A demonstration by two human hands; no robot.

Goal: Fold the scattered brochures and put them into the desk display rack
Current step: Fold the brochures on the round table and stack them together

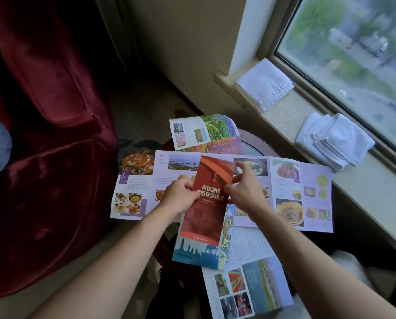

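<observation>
A folded red brochure point(207, 201) with white Chinese lettering is held upright above the table. My left hand point(179, 196) pinches its left edge and my right hand point(244, 187) grips its right edge. Beneath it a wide unfolded food brochure point(302, 192) lies flat across a small round table point(256, 143). Another unfolded brochure point(203, 132) with green and purple panels lies at the far side. A third, a map brochure point(247, 272) with a blue skyline and photos, lies open at the near side. No display rack is in view.
A dark red upholstered armchair point(49, 146) fills the left. A stone windowsill point(291, 111) on the right holds a folded white towel point(264, 85) and a stack of white towels point(335, 140). The window point(353, 42) is behind it.
</observation>
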